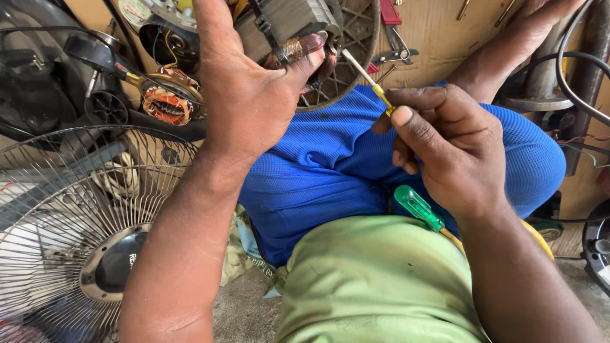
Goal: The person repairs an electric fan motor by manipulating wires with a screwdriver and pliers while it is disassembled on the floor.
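Observation:
My left hand [244,82] grips a fan motor [286,22] with copper windings, held up against a round plastic fan grille [356,57]. My right hand [445,149] is closed around a thin yellow-handled screwdriver [368,79], its metal shaft pointing up-left at the motor near my left thumb. A green-handled screwdriver [416,206] lies on my lap just below my right hand. My legs are in blue shorts [318,171].
A wire fan guard [76,222] with a round centre cap lies at lower left. Another motor stator with orange windings [166,105] sits at upper left among black fan parts. Pliers [394,44] and tools lie on cardboard behind. Cables and a metal stand [546,76] are at right.

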